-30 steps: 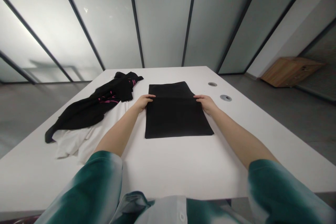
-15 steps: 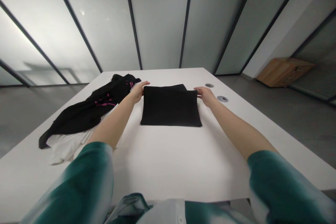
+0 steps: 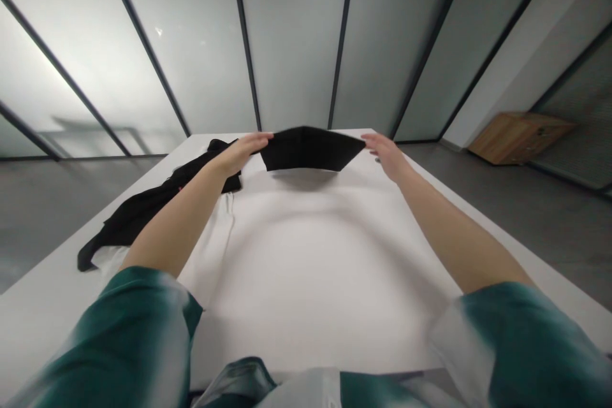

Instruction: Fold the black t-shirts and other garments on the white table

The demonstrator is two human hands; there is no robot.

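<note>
Left part of the white table (image 3: pixel 325 306): a crumpled black garment (image 3: pixel 138 233) spread over white fabric (image 3: pixel 210 261). Beyond the table's middle: left hand (image 3: pixel 239 152) closed on one corner of a folded black cloth (image 3: pixel 310 148), raised off the surface. Right hand (image 3: pixel 385 154) narrowed at the other corner, grip unclear. Past the table's right side: a wooden cabinet (image 3: pixel 521 138).

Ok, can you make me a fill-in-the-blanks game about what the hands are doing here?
1. The left hand and right hand hold up a folded ____ cloth.
2. The top of the table is ____.
3. The low cabinet by the wall is made of ____.

Missing words: black; white; wood.
</note>
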